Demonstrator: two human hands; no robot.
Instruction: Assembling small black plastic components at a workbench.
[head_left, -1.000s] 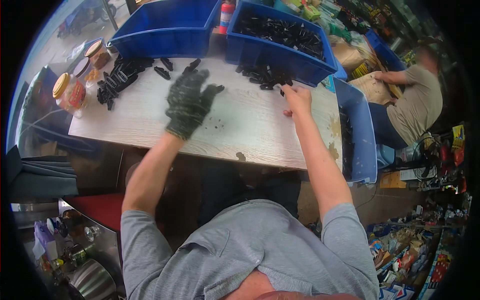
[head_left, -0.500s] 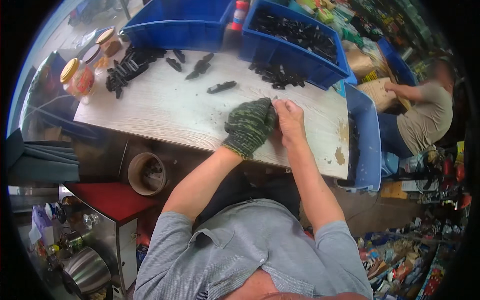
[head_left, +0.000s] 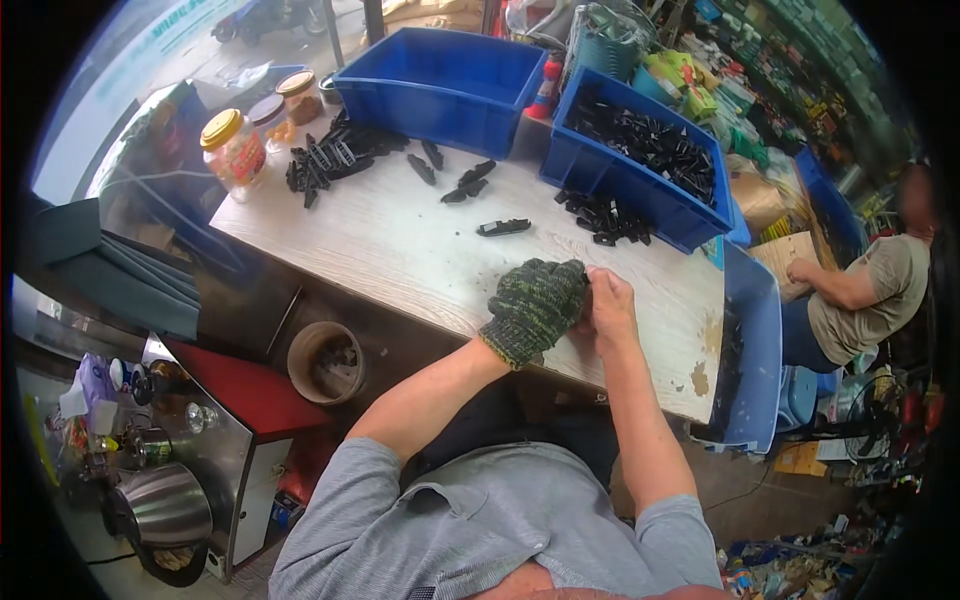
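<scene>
In a dark green mottled knit glove, my left hand is closed above the near side of the pale wood-grain table. My bare right hand meets it, thumb and fingers pinched together at the glove's fingertips. Whatever is between the two hands is mostly covered; only a small dark bit shows there. Just beyond them lies a single black plastic part. A few similar black parts are scattered farther off, with a larger pile at the left and a small heap at the right.
Two blue bins stand at the back, a left bin and a right bin full of black parts. Lidded jars line the far left. A lighter blue bin flanks the table's right end; a co-worker sits beyond. Below is a bucket.
The view has shifted, so the whole scene sits lower and farther right. My hands stay together over the table in nearly the same pose. The co-worker's arm has come down slightly.
</scene>
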